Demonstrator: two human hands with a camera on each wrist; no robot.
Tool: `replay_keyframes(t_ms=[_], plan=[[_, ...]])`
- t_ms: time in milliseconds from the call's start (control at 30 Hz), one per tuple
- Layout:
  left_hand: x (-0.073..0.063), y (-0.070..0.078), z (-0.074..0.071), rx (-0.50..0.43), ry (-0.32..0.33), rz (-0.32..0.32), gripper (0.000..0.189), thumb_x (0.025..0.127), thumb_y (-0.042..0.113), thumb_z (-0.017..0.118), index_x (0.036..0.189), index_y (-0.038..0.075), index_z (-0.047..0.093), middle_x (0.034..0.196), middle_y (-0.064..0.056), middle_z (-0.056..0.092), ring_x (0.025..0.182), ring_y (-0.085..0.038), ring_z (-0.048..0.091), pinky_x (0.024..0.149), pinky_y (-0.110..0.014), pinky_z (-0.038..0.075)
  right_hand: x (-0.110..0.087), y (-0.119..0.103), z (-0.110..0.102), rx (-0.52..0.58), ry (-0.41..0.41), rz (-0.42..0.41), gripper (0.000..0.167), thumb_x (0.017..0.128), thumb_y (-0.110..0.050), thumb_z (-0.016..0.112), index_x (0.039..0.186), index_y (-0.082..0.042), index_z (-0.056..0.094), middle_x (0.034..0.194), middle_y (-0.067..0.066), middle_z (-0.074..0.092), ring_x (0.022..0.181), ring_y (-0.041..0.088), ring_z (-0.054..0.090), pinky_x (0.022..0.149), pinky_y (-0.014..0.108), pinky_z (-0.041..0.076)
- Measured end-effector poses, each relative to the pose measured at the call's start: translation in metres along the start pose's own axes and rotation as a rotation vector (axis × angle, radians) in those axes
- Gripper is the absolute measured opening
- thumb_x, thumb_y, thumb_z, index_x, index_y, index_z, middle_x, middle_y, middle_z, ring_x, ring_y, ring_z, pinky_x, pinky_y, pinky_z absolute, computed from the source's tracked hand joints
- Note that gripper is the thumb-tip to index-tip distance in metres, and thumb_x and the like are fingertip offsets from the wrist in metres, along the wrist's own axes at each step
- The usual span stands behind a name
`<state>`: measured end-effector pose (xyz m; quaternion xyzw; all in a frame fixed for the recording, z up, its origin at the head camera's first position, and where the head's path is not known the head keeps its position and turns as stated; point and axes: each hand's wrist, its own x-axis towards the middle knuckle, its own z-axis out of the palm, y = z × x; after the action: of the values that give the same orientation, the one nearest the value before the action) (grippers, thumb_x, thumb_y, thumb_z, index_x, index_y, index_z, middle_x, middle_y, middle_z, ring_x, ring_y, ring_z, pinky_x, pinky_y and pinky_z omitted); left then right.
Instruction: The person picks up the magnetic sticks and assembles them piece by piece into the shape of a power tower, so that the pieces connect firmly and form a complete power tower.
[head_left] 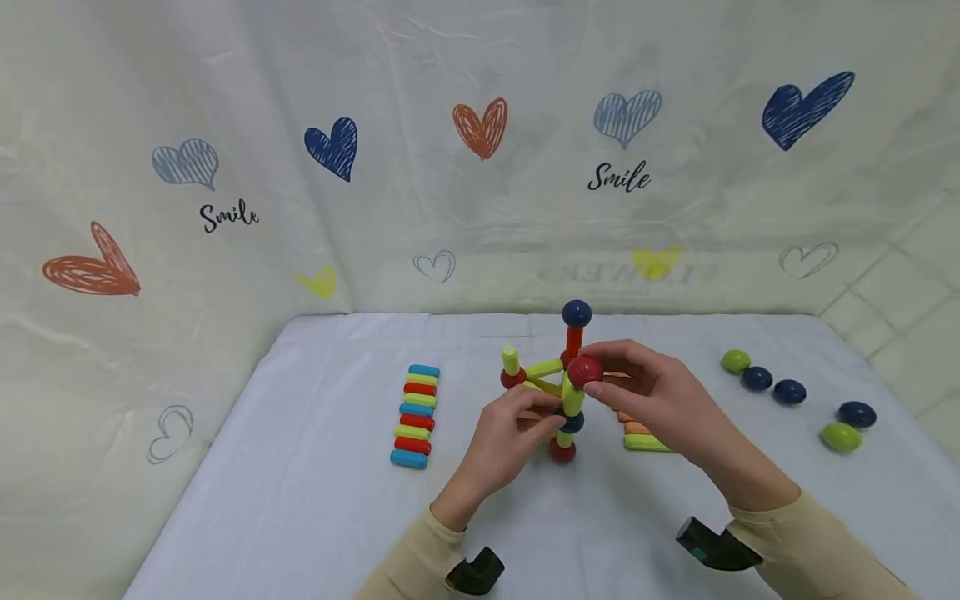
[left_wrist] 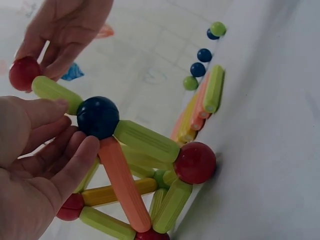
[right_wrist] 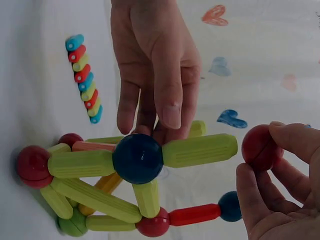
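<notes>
A stick-and-ball frame [head_left: 543,368] of green, yellow, orange and red sticks joined by coloured balls stands on the table. My left hand [head_left: 498,442] grips it at a dark blue ball [left_wrist: 98,117], the thumb against the upper green stick [right_wrist: 200,151] that rises from this ball. Between thumb and fingers, my right hand [head_left: 667,400] pinches a red ball [right_wrist: 260,147], right at the tip of that green stick. A red stick [right_wrist: 194,215] topped by another blue ball [head_left: 577,313] stands up from the frame's far side. The frame's lower part is partly hidden behind my hands.
A row of blue, green and red sticks [head_left: 415,422] lies to the left on the white tablecloth [head_left: 300,500]. More sticks [head_left: 647,442], green and orange, are partly covered by my right hand. Loose blue balls [head_left: 790,392] and green balls [head_left: 842,437] lie at right.
</notes>
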<state>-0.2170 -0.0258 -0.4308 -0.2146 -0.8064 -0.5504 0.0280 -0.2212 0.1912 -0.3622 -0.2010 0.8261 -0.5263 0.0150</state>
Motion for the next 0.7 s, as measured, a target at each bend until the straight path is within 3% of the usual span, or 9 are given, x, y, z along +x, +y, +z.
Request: replay_keyframes(t_ms=[200, 267, 400, 467, 533, 633, 700], plan=[[0.004, -0.002, -0.012, -0.034, -0.008, 0.013, 0.020, 0.095, 0.023, 0.065, 0.111, 0.011, 0.067, 0.105, 0.002, 0.066, 0.094, -0.007, 0.063, 0.080, -0.020, 0.053, 0.001, 0.002, 0.002, -0.019, -0.032, -0.044, 0.037, 0.092, -0.023, 0.070, 0.126, -0.013, 0.059, 0.122, 0.005, 0.060, 0.106, 0.016, 0.067, 0.085, 0.023, 0.054], [0.007, -0.003, -0.018, -0.060, 0.049, 0.012, 0.017, 0.097, 0.025, 0.063, 0.106, 0.011, 0.066, 0.099, 0.002, 0.065, 0.090, -0.011, 0.062, 0.078, -0.022, 0.053, 0.000, 0.001, 0.001, -0.032, -0.021, -0.026, 0.037, 0.091, -0.026, 0.070, 0.125, -0.014, 0.060, 0.121, 0.004, 0.060, 0.106, 0.014, 0.067, 0.084, 0.023, 0.054], [0.014, -0.012, -0.030, -0.091, 0.235, -0.016, 0.016, 0.098, 0.025, 0.060, 0.099, 0.009, 0.059, 0.092, -0.002, 0.060, 0.087, -0.018, 0.056, 0.076, -0.029, 0.051, -0.001, -0.001, 0.000, -0.046, -0.009, -0.003, 0.039, 0.092, -0.029, 0.070, 0.126, -0.014, 0.059, 0.121, 0.005, 0.060, 0.107, 0.014, 0.066, 0.085, 0.022, 0.053], [0.018, -0.021, -0.032, -0.098, 0.273, -0.034, 0.017, 0.098, 0.023, 0.060, 0.103, 0.007, 0.056, 0.098, -0.005, 0.058, 0.091, -0.020, 0.056, 0.080, -0.033, 0.050, -0.002, 0.000, 0.000, -0.045, -0.003, 0.002, 0.039, 0.092, -0.029, 0.070, 0.126, -0.014, 0.059, 0.122, 0.005, 0.060, 0.107, 0.015, 0.066, 0.085, 0.022, 0.053], [0.022, -0.031, -0.032, -0.101, 0.242, -0.054, 0.022, 0.097, 0.021, 0.060, 0.114, 0.008, 0.055, 0.110, -0.006, 0.058, 0.102, -0.021, 0.056, 0.088, -0.038, 0.050, -0.002, 0.000, 0.001, -0.031, -0.004, -0.001, 0.039, 0.092, -0.027, 0.069, 0.127, -0.013, 0.059, 0.123, 0.006, 0.059, 0.109, 0.017, 0.066, 0.085, 0.022, 0.053], [0.026, -0.044, -0.032, -0.096, 0.129, -0.089, 0.036, 0.099, 0.024, 0.058, 0.132, 0.013, 0.051, 0.126, -0.003, 0.056, 0.117, -0.020, 0.053, 0.098, -0.041, 0.047, -0.002, 0.001, 0.003, -0.009, -0.011, -0.013, 0.040, 0.093, -0.025, 0.069, 0.129, -0.011, 0.058, 0.125, 0.007, 0.059, 0.110, 0.020, 0.065, 0.087, 0.022, 0.052], [0.027, -0.050, -0.032, -0.088, 0.072, -0.108, 0.040, 0.100, 0.030, 0.057, 0.137, 0.017, 0.052, 0.129, 0.000, 0.057, 0.120, -0.018, 0.053, 0.101, -0.040, 0.046, -0.002, 0.001, 0.003, -0.005, -0.013, -0.014, 0.041, 0.093, -0.025, 0.068, 0.130, -0.011, 0.057, 0.125, 0.007, 0.059, 0.111, 0.021, 0.065, 0.087, 0.021, 0.052]])
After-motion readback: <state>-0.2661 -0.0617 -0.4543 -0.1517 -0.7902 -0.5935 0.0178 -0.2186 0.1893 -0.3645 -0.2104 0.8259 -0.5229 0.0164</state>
